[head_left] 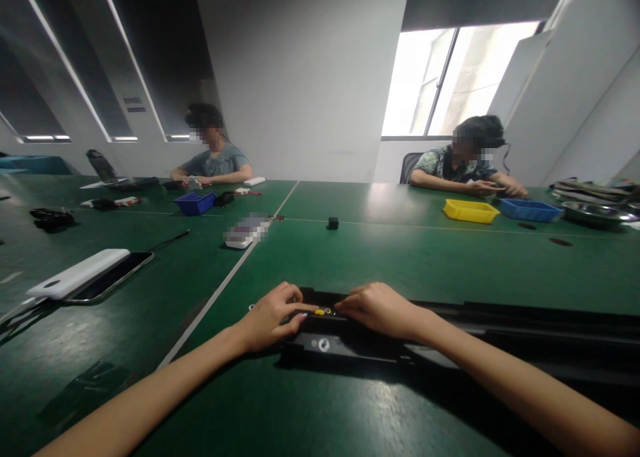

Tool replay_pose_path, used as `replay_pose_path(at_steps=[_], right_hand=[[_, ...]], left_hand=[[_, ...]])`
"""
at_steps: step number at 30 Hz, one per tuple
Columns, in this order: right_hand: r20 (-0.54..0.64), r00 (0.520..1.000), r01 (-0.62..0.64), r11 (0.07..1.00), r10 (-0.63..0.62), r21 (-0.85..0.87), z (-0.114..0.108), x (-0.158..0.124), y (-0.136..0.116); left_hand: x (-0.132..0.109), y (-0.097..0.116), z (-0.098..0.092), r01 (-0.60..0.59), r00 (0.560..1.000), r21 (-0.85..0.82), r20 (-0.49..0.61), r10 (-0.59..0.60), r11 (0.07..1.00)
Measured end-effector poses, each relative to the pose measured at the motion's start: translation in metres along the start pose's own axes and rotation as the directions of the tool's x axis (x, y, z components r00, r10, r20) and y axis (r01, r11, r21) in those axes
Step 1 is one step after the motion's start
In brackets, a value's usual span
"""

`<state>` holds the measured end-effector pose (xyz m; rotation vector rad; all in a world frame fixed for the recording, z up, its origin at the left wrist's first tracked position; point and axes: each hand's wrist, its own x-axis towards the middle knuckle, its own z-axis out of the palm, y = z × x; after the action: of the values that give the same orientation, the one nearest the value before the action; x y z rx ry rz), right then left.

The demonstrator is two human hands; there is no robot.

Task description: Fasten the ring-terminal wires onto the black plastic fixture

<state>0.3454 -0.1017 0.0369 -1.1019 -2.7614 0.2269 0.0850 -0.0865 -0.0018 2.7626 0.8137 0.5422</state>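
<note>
Both my hands rest on a long black rail-like part (350,347) lying across the green table (350,257) in front of me. My left hand (273,315) is curled, its fingertips pinched at a small yellow piece (320,311) on top of the black part. My right hand (379,307) lies knuckles up just right of that piece, fingers bent and pressed against the black part. Whether the right hand grips anything small is hidden.
A white power bank (77,273) and a dark phone (113,278) lie at the left. A small black block (333,223) sits mid-table. Two other people sit at the far side, near blue trays (194,203) (530,209) and a yellow tray (470,211). Metal dishes (595,213) stand far right.
</note>
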Motion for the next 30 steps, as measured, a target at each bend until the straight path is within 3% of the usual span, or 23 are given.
replay_pose_path(at_steps=[30], right_hand=[[0.002,1.0,-0.004,1.0,0.004,0.001,0.0015,-0.0002,0.0008]], left_hand=[[0.0008,0.0025,-0.0006,-0.003,1.0,0.003,-0.03,0.003,1.0]])
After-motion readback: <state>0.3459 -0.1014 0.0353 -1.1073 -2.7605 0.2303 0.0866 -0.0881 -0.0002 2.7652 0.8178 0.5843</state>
